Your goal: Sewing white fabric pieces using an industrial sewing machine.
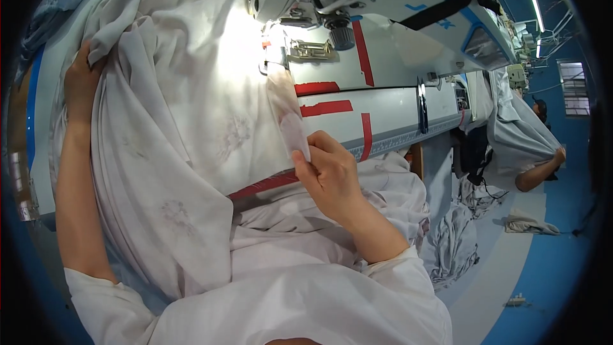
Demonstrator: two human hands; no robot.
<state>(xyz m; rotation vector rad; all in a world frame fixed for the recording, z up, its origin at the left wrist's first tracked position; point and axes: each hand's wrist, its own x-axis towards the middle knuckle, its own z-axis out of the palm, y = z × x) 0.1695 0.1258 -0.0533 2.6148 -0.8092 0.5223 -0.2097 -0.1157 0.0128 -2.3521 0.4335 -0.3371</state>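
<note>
The pale floral cloth lay on the counter between the hands, partly beneath the sewing machine. The left hand gripped a bunched fold at its left side, fingers partly hidden; the right hand pinched the narrow strip at its right edge. Blue lettering showed on the machine, and fine marks lined the counter's front ruler. The strip's long axis ran from the needle area toward the person, slanting right.
</note>
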